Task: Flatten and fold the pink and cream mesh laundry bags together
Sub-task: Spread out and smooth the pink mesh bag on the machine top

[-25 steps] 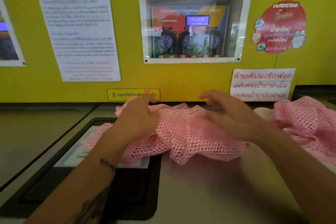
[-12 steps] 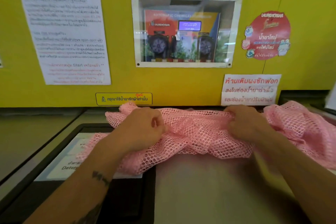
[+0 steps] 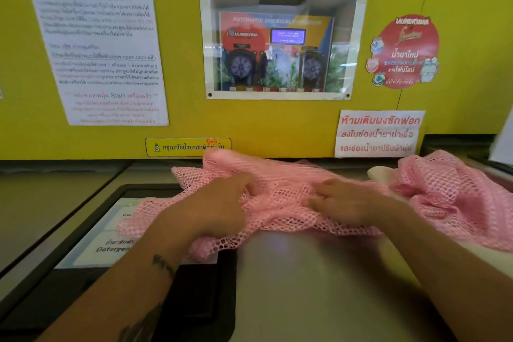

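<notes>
Pink mesh laundry bag (image 3: 280, 197) lies crumpled on the grey machine top (image 3: 305, 286), in front of the yellow wall panel (image 3: 249, 125), and it reaches from about 9 o'clock to 3 o'clock across the view. Its left part hangs over the black detergent lid (image 3: 91, 230). At 3 o'clock more pink mesh is heaped up, and a strip of the cream bag (image 3: 379, 173) shows there, partly under it. The left hand (image 3: 219, 208) has its fingers curled into the mesh and bunches it. The right hand (image 3: 347, 203) lies on the mesh with fingers mostly straight, but the blur hides if it pinches. I judge that the flattening step is in hand and no fold is made. The next move calls for drawing the mesh outward to 9 and 3 o'clock, then smoothing it.
</notes>
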